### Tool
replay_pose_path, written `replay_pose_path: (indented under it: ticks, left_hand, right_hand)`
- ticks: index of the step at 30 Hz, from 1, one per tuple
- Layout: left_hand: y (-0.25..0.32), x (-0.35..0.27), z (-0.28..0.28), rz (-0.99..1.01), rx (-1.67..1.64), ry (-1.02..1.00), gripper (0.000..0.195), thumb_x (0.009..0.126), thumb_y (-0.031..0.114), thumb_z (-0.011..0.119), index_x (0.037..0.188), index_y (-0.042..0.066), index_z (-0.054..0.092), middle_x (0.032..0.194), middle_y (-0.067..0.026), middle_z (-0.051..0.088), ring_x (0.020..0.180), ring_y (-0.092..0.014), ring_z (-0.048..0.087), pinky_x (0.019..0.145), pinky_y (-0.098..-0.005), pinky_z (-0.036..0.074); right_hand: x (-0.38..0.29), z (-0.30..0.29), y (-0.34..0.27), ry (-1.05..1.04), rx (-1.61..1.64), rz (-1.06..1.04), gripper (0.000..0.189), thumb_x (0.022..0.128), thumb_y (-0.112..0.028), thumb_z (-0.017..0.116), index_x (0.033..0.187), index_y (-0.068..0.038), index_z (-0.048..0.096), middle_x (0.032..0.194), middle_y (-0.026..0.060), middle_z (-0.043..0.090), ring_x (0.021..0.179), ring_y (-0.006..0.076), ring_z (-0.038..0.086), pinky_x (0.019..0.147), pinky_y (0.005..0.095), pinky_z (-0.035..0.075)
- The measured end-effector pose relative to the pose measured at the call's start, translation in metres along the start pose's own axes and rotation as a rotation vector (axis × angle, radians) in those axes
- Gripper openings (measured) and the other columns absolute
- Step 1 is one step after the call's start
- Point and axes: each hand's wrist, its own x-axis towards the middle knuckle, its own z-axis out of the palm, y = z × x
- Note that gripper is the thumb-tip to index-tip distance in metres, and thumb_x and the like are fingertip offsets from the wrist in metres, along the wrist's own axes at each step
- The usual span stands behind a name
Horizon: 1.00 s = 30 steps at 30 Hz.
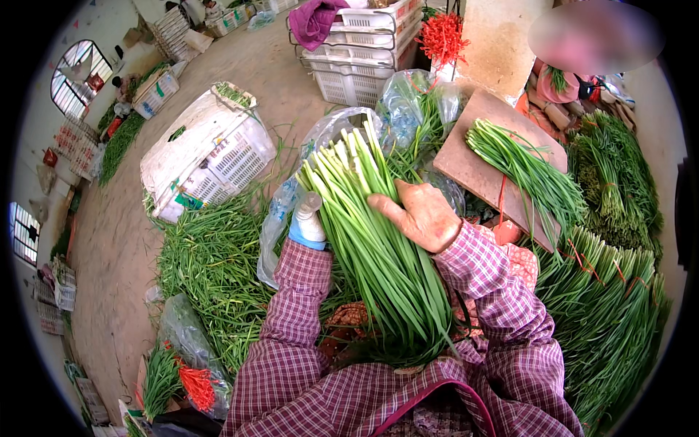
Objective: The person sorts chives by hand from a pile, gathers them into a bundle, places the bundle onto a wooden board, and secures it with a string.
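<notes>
A large bunch of garlic chives (377, 235) lies tilted before my body, pale stem ends pointing away and green leaves hanging over my lap. My left hand (309, 218), in a whitish glove with a blue cuff, holds it from the left; the thumb shows and its fingers are hidden beneath. From the right, my right hand (420, 214), bare, grips the bunch at mid-stem, thumb across the top and some fingertips out of sight. To the right, a smaller bunch of chives (524, 158) rests on a brown board (469, 150), with a red tie (502, 196) hanging over the board.
Loose leaves (213, 267) heap at left beside a white crate (229, 158). Tied chive bundles (600, 306) stack at right. Clear plastic bags (278, 229) lie behind my left hand. Stacked crates (349, 82) and red ties (442, 38) stand ahead. Another person (557, 87) is at upper right.
</notes>
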Motion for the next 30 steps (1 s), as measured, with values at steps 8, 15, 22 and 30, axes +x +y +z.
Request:
replay_pose_path:
  ticks: [8, 15, 22, 30]
  left_hand:
    - [0.011, 0.011, 0.044, 0.002, -0.243, -0.251, 0.106, 0.070, 0.060, 0.068, 0.149, 0.006, 0.021, 0.150, -0.0229, 0.025, 0.133, -0.043, 0.034, 0.107, -0.0551, 0.036]
    - [0.009, 0.001, 0.038, -0.052, -0.481, -0.231, 0.094, 0.072, 0.052, 0.072, 0.141, 0.000, 0.035, 0.130, -0.0261, 0.051, 0.115, -0.039, 0.054, 0.094, -0.0487, 0.050]
    - [-0.001, -0.001, 0.015, 0.037, -0.231, 0.009, 0.084, 0.069, 0.048, 0.073, 0.134, 0.004, 0.044, 0.127, -0.0143, 0.055, 0.110, -0.028, 0.058, 0.093, -0.0421, 0.052]
    - [-0.001, 0.002, 0.019, -0.018, -0.301, 0.069, 0.086, 0.059, 0.033, 0.076, 0.132, 0.000, 0.045, 0.118, -0.0157, 0.059, 0.101, -0.028, 0.062, 0.088, -0.0409, 0.055]
  right_hand:
    - [0.003, 0.002, 0.019, -0.381, 0.633, 0.028, 0.057, 0.097, -0.047, 0.043, 0.102, 0.007, 0.064, 0.085, 0.0225, 0.066, 0.084, 0.0269, 0.065, 0.081, 0.0364, 0.048]
    - [-0.006, -0.011, 0.002, 0.205, -0.246, -0.098, 0.057, 0.083, -0.059, 0.058, 0.090, -0.002, 0.061, 0.073, 0.0152, 0.060, 0.075, 0.0359, 0.061, 0.072, 0.0442, 0.047]
    - [0.022, -0.034, -0.025, 0.338, -0.244, -0.454, 0.038, 0.068, -0.024, 0.076, 0.101, -0.013, 0.061, 0.088, 0.0060, 0.051, 0.086, 0.0256, 0.053, 0.076, 0.0380, 0.044]
    - [0.049, -0.036, -0.015, 0.277, -0.189, -0.604, 0.013, 0.078, -0.018, 0.068, 0.086, -0.011, 0.062, 0.082, 0.0066, 0.052, 0.081, 0.0273, 0.055, 0.072, 0.0375, 0.047]
